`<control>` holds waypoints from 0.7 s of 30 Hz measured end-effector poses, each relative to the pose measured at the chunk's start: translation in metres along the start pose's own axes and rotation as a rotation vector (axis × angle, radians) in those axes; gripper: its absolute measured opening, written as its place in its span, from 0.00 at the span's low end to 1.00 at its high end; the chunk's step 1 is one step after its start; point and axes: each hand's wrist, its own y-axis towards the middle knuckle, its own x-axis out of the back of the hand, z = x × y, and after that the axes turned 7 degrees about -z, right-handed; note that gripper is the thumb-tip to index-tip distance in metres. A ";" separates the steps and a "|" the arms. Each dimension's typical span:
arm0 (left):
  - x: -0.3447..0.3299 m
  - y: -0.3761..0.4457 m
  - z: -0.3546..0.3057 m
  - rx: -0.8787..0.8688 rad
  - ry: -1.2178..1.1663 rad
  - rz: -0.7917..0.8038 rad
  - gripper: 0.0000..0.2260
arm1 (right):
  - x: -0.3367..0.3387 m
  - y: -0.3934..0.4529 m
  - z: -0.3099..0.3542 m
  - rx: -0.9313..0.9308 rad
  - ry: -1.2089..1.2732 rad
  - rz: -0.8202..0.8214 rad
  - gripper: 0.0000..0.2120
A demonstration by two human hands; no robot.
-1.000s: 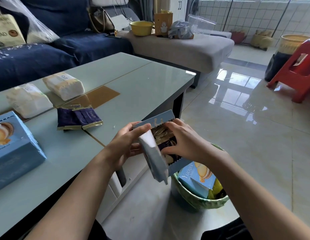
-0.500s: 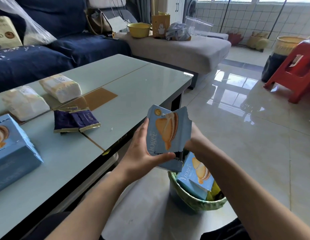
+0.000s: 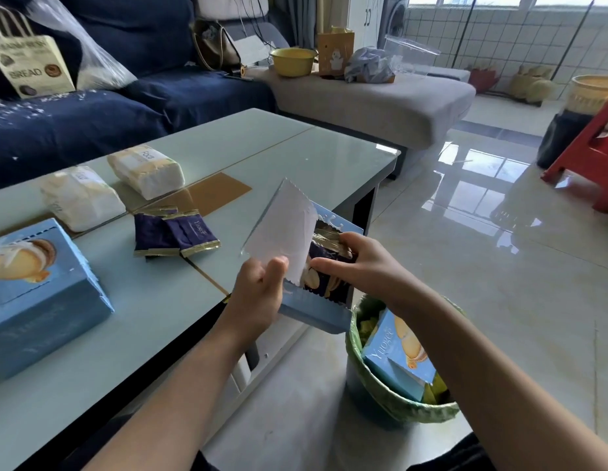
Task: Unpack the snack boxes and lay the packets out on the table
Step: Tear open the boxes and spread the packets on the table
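Fingers (image 3: 273, 266) of the left hand (image 3: 258, 294) curl round the near end of a pale blue cardboard snack box (image 3: 313, 311), pinning its torn-open white flap (image 3: 282, 229) upward. That box is held in the air just off the near corner of the pale green glass surface (image 3: 296, 154), above the floor. At its opening the right hand (image 3: 360, 263) pinches the gold-edged dark purple packets (image 3: 324, 258) still inside, thumb below and fingers curled over their tops.

On the surface lie two more dark purple packets with gold edges (image 3: 173, 234), overlapping. Near them rest two white and yellow soft wrapped packs (image 3: 146, 171), and at the left edge lies a second, larger pale blue snack box (image 3: 41, 294). Below the right forearm, on the floor, stands a green-lined bin (image 3: 398, 399) holding another blue box (image 3: 398, 358). A dark blue sofa (image 3: 92, 113) lies beyond the surface.
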 end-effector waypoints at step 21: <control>0.114 0.007 0.002 0.121 -0.447 -0.505 0.35 | -0.103 0.007 0.077 -0.076 0.391 0.115 0.15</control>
